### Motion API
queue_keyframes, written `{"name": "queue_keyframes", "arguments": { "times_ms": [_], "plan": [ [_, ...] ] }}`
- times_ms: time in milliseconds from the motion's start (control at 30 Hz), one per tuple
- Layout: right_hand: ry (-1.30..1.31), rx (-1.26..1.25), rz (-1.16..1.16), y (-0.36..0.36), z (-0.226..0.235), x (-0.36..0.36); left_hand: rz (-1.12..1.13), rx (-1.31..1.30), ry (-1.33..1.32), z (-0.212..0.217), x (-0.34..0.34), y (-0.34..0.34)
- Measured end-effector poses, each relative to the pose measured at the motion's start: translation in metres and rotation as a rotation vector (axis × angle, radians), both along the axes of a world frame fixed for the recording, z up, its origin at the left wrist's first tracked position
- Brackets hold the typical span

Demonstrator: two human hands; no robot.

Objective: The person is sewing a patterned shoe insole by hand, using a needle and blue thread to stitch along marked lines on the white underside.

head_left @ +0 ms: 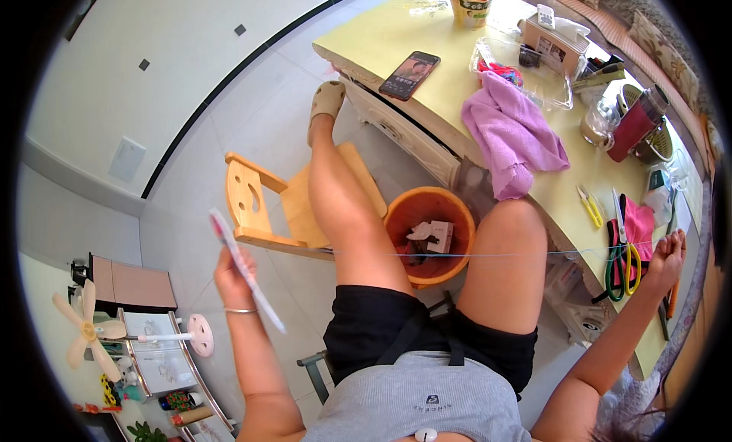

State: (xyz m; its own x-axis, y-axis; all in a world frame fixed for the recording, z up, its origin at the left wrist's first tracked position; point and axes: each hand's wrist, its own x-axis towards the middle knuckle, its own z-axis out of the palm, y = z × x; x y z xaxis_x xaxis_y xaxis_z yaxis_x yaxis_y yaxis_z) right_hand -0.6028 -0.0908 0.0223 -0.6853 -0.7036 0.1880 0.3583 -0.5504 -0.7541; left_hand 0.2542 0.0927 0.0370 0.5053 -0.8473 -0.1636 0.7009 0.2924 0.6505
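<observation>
My left hand [233,280], out at the left, is closed on a long flat pale strip [259,293] with a pink patch near its top end. The strip is smeared by motion. A thin light-blue thread [488,254] runs taut across my lap, over both thighs and the orange bucket. On the right, the thread reaches my right hand [668,259], raised above the table edge with its fingers pinched together on it. Near the left hand the thread fades, so I cannot see where it ends. Under the right hand lie green-handled scissors [614,267] and yellow-handled scissors [632,269].
The yellow table [366,40] holds a phone [410,75], purple cloth [511,129], clear plastic tray [560,95], dark red flask [639,122] and small yellow snips [589,206]. Between my knees stands the orange bucket [395,213]. A wooden chair [297,206] carries my outstretched leg.
</observation>
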Motion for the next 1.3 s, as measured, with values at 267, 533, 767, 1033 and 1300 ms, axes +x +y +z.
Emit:
{"name": "queue_keyframes", "arguments": {
  "times_ms": [267,533,767,1033,1300],
  "plan": [
    [0.182,0.23,0.577,0.024,0.044,0.326,-0.27,0.177,-0.389,0.033,-0.191,-0.058],
    [0.176,0.524,1.218,0.06,0.013,0.444,-0.398,0.227,-0.459,0.038,-0.229,-0.057],
    [0.322,0.442,1.179,0.067,0.011,0.462,-0.44,0.199,-0.36,0.031,-0.235,-0.059],
    [0.823,-0.198,0.788,0.085,0.05,0.476,-0.748,-0.444,0.414,-0.02,-0.223,-0.067],
    [0.547,0.1,0.91,0.091,0.038,0.475,-0.583,0.023,0.161,0.011,-0.228,-0.063]
  ]
}}
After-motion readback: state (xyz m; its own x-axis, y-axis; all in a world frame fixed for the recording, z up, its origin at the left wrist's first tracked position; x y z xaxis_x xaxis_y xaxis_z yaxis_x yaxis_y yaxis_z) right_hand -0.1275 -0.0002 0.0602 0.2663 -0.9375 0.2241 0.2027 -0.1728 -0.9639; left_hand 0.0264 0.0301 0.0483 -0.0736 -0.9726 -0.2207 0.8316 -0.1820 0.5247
